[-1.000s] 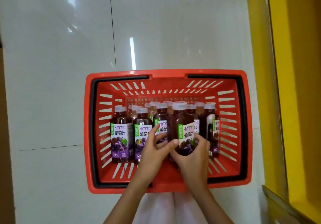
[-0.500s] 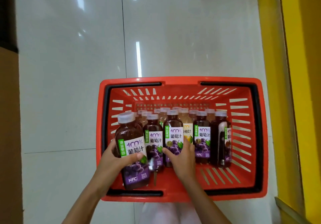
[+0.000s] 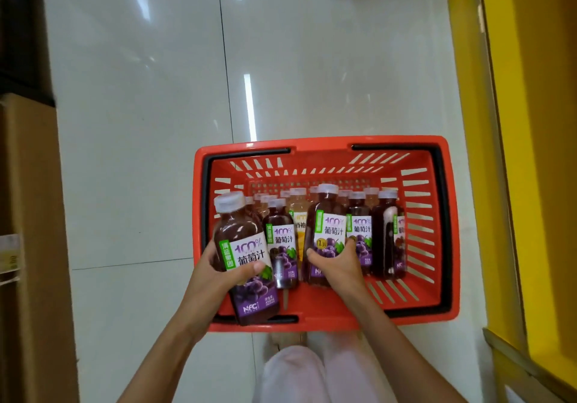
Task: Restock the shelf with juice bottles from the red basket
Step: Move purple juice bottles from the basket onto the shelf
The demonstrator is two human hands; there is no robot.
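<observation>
Over the red basket (image 3: 327, 143), each hand grips a grape bottle; rear bottles are mostly hidden.

Your left hand (image 3: 218, 273) grips a grape juice bottle (image 3: 246, 262) lifted over the red basket's (image 3: 327, 143) near-left corner. Your right hand (image 3: 338, 263) wraps a second grape bottle (image 3: 326, 234) standing mid-basket. Between them inside the basket stand a purple bottle (image 3: 282, 243) and a yellow-labelled bottle (image 3: 299, 215). The basket sits on the white tiled floor (image 3: 140, 105).

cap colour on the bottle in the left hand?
White, slightly translucent cap on the bottle in the left hand; head view.
</observation>
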